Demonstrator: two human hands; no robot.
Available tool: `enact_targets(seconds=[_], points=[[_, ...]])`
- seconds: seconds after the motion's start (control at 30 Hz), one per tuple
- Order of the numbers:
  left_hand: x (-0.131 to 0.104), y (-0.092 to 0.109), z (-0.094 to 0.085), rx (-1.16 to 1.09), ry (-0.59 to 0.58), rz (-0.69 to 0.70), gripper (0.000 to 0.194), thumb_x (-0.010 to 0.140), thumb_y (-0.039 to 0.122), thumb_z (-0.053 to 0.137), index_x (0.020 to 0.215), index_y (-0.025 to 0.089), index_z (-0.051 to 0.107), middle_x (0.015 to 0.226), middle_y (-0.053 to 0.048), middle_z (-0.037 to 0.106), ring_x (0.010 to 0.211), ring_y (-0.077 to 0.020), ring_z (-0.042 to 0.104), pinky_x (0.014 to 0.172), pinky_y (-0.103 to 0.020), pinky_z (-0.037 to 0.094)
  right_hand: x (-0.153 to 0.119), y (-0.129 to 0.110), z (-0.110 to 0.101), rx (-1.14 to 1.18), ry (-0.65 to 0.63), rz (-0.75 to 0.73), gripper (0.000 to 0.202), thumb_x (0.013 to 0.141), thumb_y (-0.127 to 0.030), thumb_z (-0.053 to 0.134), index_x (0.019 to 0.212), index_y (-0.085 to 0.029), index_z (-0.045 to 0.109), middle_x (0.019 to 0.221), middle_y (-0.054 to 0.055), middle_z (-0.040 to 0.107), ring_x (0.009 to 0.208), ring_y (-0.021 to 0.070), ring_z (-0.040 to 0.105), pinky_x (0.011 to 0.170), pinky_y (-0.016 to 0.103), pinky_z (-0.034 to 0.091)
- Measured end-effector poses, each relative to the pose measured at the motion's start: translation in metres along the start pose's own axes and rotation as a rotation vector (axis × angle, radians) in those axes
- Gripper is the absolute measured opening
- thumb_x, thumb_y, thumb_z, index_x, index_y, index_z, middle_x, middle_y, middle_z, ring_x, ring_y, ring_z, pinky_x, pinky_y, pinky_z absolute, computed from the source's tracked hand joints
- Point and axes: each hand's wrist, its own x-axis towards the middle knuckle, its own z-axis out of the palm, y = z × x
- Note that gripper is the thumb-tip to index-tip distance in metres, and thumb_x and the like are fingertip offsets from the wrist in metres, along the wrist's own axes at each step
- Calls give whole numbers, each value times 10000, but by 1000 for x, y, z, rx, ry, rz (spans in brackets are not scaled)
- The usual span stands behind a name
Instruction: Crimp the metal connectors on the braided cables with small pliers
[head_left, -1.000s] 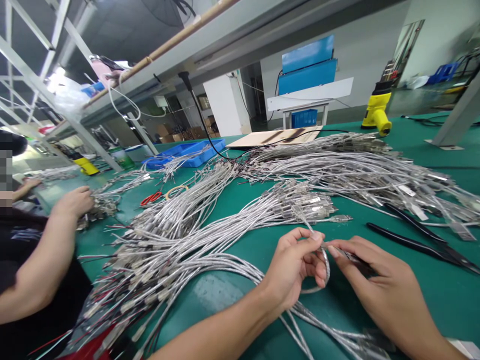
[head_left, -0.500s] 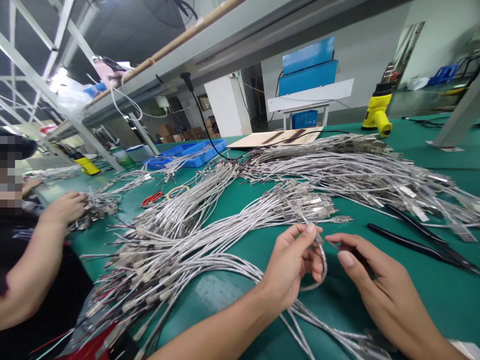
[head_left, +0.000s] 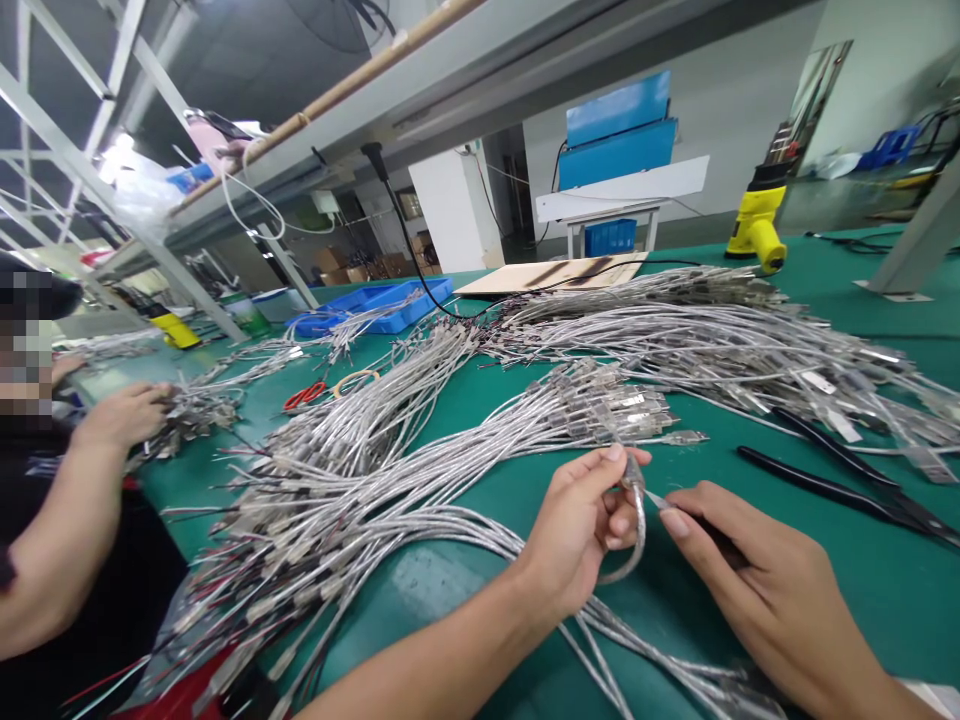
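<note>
My left hand (head_left: 574,520) is closed, pinching the connector end of a silvery USB cable (head_left: 638,520) between thumb and finger. The cable loops down beside the fingers. My right hand (head_left: 750,570) is closed around a small knife; only its pointed blade (head_left: 657,499) shows, close to the cable's connector, and I cannot tell if they touch. The rest of the knife is hidden in the hand. Just beyond my hands lies a bundle of similar cables (head_left: 480,440), their metal plugs pointing right. Several more cables (head_left: 664,670) run beneath my hands toward the front.
Black-handled pliers (head_left: 832,490) lie at the right. Behind are a large cable heap (head_left: 697,335), a yellow heat gun (head_left: 757,225) and a blue tray (head_left: 390,305). Red-handled scissors (head_left: 304,397) lie left of centre. A co-worker's hand (head_left: 131,415) handles cables at the left.
My left hand has turned the connector slightly. My right hand has shifted a little down, and the blade tip now shows more clearly beside the cable.
</note>
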Motion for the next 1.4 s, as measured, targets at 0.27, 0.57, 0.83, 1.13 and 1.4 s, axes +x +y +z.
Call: enact_targets(seconds=[0.27,0.57,0.83,1.13,1.4], points=[[-2,1,2,12,14,-23,282,725,384,632,840,127,641,541,44,435,379,-8,313,342,-137,188,1,-3,-1,16,-50,51,268,909,-380,395,776,-212,556,629,-18,524,516,109,479,490,214,342],[-2,-1,0,7,10,-16,260,752,362,608,844,120,630,527,38,469,362,-21,377,338,-143,254,1,1,1,-12,-14,29,266,899,-388,408,792,-217,582,653,-18,560,515,106,508,484,199,356],[-2,-1,1,6,25,-49,247,765,351,596,841,118,628,488,39,463,357,-26,390,346,-133,279,2,-1,1,-158,69,-38,307,900,-399,402,758,-200,588,648,0,585,517,114,541,460,199,351],[-2,0,1,-20,53,-83,219,788,300,571,835,94,629,492,25,474,359,-30,403,331,-123,302,2,-2,1,-248,108,-69,316,906,-390,404,749,-198,600,639,-5,589,516,109,540,468,208,328],[-1,0,0,-25,70,-91,258,730,334,637,814,91,627,500,32,484,353,-30,407,327,-126,330,2,-3,-1,-239,140,-61,276,894,-383,438,768,-201,603,680,1,603,572,122,554,502,215,340]])
